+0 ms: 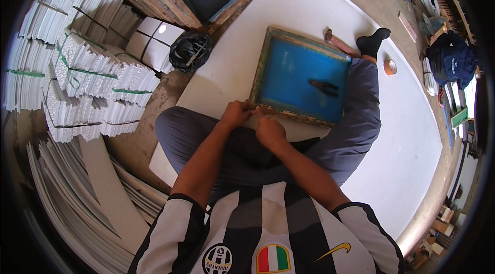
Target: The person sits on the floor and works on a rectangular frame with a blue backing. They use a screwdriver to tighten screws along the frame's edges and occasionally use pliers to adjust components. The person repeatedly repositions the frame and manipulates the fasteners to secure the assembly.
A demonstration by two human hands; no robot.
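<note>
A wooden screen-printing frame (265, 60) with blue mesh (294, 68) lies before me, its right side against my leg. My left hand (237, 114) is at the frame's near left corner, fingers bent together in a pinch. Beside it, my right hand (270, 130) touches the same corner with its index finger stretched forward and the other fingers curled. Whatever lies between the fingertips is too small to make out. Dark-handled pliers (324, 87) rest on the mesh. Beyond the frame's far right side lies a hammer (340, 43), close to my foot.
I sit on a white sheet (397, 155). A tape roll (390, 67) stands on it to the right. At left are tied stacks of white sheets (77, 62) and a black plastic bag (190, 51). More frames (234, 3) lean at the back; a dark blue bag (451, 60) sits far right.
</note>
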